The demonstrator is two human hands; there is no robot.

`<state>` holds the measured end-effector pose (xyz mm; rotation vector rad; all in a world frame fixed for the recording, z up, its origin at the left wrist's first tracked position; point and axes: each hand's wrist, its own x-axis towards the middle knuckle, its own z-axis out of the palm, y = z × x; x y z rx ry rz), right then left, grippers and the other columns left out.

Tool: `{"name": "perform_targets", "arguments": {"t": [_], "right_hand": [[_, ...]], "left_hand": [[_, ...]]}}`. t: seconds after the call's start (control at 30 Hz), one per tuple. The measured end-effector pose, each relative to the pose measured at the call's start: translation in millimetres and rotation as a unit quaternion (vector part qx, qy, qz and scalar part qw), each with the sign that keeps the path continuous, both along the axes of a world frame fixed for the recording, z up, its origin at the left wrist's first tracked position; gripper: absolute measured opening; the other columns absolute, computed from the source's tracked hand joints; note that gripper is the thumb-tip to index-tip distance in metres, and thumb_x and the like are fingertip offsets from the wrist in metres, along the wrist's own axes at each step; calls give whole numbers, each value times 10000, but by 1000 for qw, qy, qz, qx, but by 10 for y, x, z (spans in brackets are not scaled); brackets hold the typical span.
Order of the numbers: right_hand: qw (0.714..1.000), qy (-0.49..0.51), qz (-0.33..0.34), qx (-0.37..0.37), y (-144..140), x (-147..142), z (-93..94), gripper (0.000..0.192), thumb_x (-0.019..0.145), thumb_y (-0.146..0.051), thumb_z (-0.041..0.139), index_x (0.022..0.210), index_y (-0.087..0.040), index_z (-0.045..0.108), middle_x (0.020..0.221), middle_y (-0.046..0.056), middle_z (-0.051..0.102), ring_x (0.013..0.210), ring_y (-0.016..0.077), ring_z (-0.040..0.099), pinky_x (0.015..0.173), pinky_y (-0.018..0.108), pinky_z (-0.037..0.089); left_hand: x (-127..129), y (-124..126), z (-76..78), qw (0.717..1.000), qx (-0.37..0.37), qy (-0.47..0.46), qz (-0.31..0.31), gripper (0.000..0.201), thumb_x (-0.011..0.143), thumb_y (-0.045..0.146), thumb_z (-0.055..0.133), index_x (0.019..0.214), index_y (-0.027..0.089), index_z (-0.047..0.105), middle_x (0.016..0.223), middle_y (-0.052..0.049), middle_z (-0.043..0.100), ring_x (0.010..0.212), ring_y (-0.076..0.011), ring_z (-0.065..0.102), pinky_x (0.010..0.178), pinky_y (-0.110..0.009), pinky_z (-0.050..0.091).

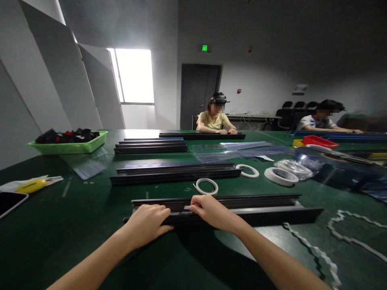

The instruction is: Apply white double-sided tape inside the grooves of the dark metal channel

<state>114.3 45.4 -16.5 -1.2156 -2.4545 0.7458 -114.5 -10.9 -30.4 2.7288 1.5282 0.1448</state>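
A long dark metal strip (266, 215) lies across the green table (75, 217) right in front of me, with a second strip (242, 199) just behind it. My left hand (148, 223) rests curled on the near strip's left part. My right hand (208, 211) pinches something small and pale on the strip's top; what it is stays too small to tell. A thin white tape ring (206, 186) lies just beyond my right hand.
More dark strips (175, 173) lie further back. White tape rolls (279, 176), a green basket (69, 146) of black parts, a phone (10, 201), a yellow tool (32, 185) and peeled white tape liner (314, 251) surround them. Two people sit at the far side.
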Motion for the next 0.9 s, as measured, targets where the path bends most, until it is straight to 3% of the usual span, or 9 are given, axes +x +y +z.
{"name": "perform_targets", "arguments": {"t": [0.47,0.7,0.9], "right_hand": [[1000,10,9,23,-35,11,12,230,825,-174,438,865,-169,665,821,51,680,730,153,587,659,231,378],[1000,3,-7,24,-30,28,45,213,845,-312,505,839,-166,661,731,30,642,660,142,558,593,236,347],[1000,-11,-13,8,-6,77,54,251,848,-364,517,800,-157,651,729,33,633,646,138,550,567,232,328]], "left_hand": [[-13,13,32,1000,-8,0,-1,259,869,461,472,875,226,580,906,-22,665,843,-205,631,694,-284,444],[-54,10,61,1000,-21,-10,7,269,857,474,479,870,235,602,904,-18,676,844,-207,636,704,-290,438],[-181,12,116,997,-50,3,65,303,788,516,519,800,237,636,879,-34,694,776,-222,642,646,-296,433]]}}
